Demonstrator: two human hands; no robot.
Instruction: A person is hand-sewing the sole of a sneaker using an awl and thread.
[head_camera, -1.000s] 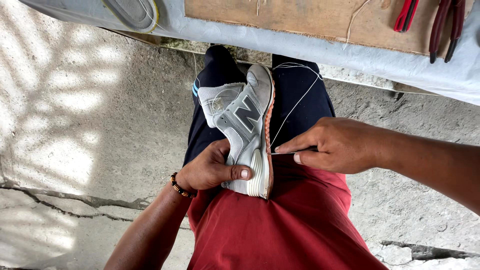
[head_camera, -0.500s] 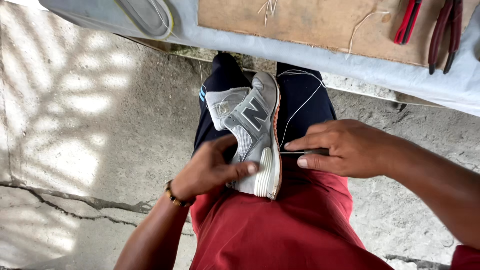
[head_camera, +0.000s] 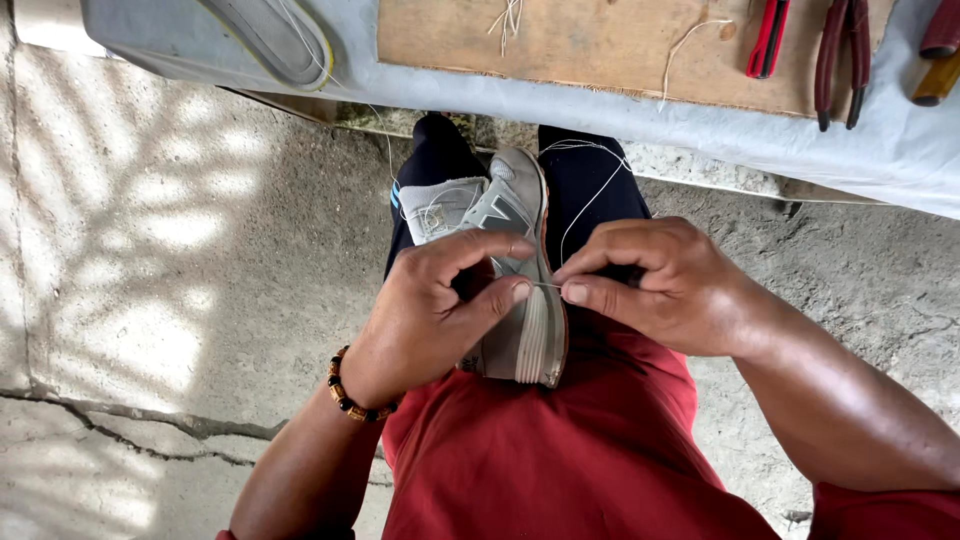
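Grip: right hand has thumb and forefinger pressed together on something very thin at the sole edge of the grey sneaker. It reads as a needle or the end of the white thread; too small to tell which. Left hand is wrapped over the sneaker's upper from 9 o'clock, thumb tip meeting the right fingers at the same spot, so both hands close on one point.

Sneaker: stands on its side edge between the person's dark-trousered knees, toe toward 12 o'clock, heel toward the red shirt at 6 o'clock. Pale sole with an orange rim faces 3 o'clock.

Thread: loops up from the pinch toward 12 o'clock, across the right knee, slack.

Surroundings: beaded bracelet on the left wrist. Bench with grey cloth along 12 o'clock, bearing a wooden board; red-handled pliers and another red tool at 1 o'clock; a loose insole at 11 o'clock. Cracked concrete floor from 9 to 7 o'clock.

Risks, as judged:
- Left thumb sits right at the working point; a slip through the stiff sole could prick it.
- Slack loop could snag on the knee or knot when drawn.
- Sneaker is held only by knees and one hand; a hard pull toward 3 o'clock could twist it loose.
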